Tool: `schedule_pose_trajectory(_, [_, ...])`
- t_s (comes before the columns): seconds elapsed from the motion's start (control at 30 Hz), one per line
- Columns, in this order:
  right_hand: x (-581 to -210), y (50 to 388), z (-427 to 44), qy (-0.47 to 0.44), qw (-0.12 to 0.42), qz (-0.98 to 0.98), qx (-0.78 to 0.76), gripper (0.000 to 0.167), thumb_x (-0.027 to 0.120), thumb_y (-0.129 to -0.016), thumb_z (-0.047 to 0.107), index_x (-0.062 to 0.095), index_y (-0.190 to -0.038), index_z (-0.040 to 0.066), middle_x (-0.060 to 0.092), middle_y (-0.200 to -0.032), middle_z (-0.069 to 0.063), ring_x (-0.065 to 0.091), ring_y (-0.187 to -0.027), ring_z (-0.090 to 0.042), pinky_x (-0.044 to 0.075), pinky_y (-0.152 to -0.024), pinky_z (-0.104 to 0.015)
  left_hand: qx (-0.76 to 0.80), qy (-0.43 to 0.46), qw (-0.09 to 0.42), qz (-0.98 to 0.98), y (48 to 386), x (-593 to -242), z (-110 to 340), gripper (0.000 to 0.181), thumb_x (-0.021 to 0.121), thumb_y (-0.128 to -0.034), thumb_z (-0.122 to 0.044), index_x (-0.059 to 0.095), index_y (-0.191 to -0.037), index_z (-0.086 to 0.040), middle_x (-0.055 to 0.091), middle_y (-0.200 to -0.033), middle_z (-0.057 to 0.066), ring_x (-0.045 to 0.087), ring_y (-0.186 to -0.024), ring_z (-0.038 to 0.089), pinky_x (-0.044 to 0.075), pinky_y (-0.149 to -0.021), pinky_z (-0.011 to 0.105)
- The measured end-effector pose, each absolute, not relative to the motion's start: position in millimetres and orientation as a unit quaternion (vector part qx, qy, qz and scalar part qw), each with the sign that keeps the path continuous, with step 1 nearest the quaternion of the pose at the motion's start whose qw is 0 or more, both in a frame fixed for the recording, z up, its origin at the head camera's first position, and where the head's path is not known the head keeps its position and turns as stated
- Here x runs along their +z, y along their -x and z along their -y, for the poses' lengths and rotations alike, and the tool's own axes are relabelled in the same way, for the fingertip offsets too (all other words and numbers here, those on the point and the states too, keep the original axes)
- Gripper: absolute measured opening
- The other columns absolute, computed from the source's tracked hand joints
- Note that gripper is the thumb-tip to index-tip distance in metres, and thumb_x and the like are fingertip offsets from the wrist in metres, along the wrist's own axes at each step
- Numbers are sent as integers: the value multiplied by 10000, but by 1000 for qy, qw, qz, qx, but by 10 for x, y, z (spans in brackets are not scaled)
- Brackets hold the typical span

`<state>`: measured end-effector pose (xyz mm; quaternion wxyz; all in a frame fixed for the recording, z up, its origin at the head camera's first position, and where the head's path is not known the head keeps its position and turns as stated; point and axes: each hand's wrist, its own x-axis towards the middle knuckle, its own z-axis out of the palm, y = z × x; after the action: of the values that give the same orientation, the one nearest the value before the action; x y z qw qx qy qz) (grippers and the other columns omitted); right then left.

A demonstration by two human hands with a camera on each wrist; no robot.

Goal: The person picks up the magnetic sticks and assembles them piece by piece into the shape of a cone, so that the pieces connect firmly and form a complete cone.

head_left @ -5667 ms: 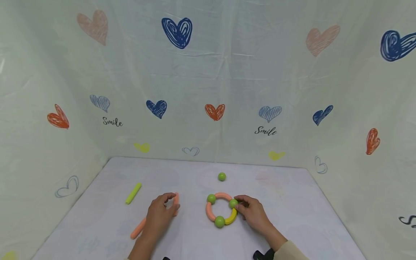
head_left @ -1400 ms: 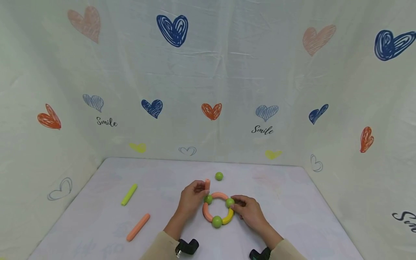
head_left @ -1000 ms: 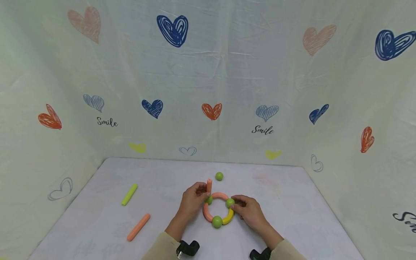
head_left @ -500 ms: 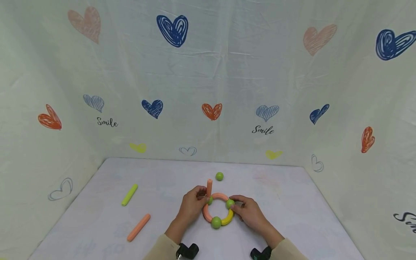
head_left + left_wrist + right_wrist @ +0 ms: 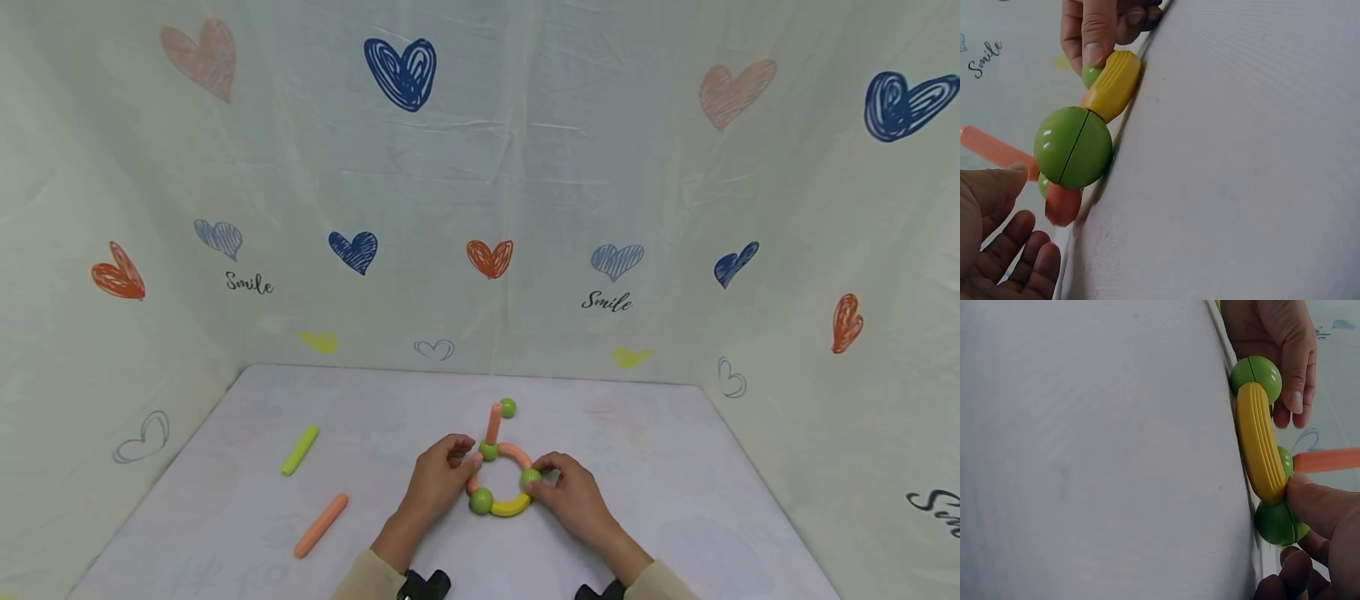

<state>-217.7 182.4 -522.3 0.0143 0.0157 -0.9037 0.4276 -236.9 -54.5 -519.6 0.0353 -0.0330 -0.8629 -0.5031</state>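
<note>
A ring of green balls, orange curved pieces and one yellow curved piece (image 5: pixel 511 506) lies on the table. From its upper-left ball (image 5: pixel 489 451) an orange straight rod (image 5: pixel 494 423) sticks out. My right hand (image 5: pixel 576 502) pinches the ring's right ball (image 5: pixel 530 478) between thumb and fingers. At the ring's left side is my left hand (image 5: pixel 437 481), its fingers relaxed and spread from the thumb; the left wrist view shows nothing gripped in it (image 5: pixel 997 231). The big ball (image 5: pixel 1073 147) and yellow piece (image 5: pixel 1114 85) show there too, and the yellow piece (image 5: pixel 1260 444) fills the right wrist view's middle.
A loose green ball (image 5: pixel 507 407) sits just behind the rod's far end. To the left on the white table (image 5: pixel 390 400) lie a yellow-green stick (image 5: pixel 300 450) and an orange stick (image 5: pixel 321 526). A white sheet with printed hearts hangs behind the table.
My left hand has brought an orange rod from the left, and it now stands on the ring's upper-left ball, released. The ring has turned clockwise, its bottom ball shifting left and the yellow piece to the bottom.
</note>
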Motion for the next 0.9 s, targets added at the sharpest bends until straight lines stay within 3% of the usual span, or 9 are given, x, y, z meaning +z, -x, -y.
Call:
schedule_pose_trajectory(0.2, [-5241, 2158, -1824, -41, 9, 908, 418, 336, 904, -827, 305, 725, -1094, 208, 673, -1081, 37, 505, -738, -112, 428, -622, -237, -475, 76, 0, 877, 2272, -5168, 675, 302, 847, -900, -305, 720, -1129, -154, 680, -1161, 15, 606, -1019, 178, 543, -883, 405])
schedule_pose_trajectory(0.43, [-5182, 2140, -1894, -110, -34, 902, 417, 318, 757, -980, 255, 736, -1294, 205, 672, -1200, 10, 506, -780, -94, 438, -655, -232, -461, 126, -31, 878, 2171, -5192, 773, 334, 870, -867, -381, 705, -1086, -190, 598, -1122, -19, 548, -982, 166, 487, -841, 317])
schedule_pose_trajectory(0.6, [-5172, 2135, -1923, -118, -44, 894, 430, 269, 750, -987, 262, 753, -1248, 197, 679, -1177, 15, 516, -774, -90, 444, -660, -233, -461, 109, -13, 881, 2115, -5170, 825, 318, 861, -874, -402, 708, -1091, -227, 619, -1157, -47, 581, -1041, 159, 522, -907, 379])
schedule_pose_trajectory(0.9, [-5199, 2118, -1923, -112, -35, 892, 436, 284, 820, -927, 314, 754, -1171, 185, 660, -1109, 29, 515, -768, -88, 448, -659, -228, -411, 74, 22, 908, 1966, -4951, 1173, 284, 870, -880, -292, 708, -1108, -246, 655, -1149, -82, 603, -1109, 182, 531, -936, 441])
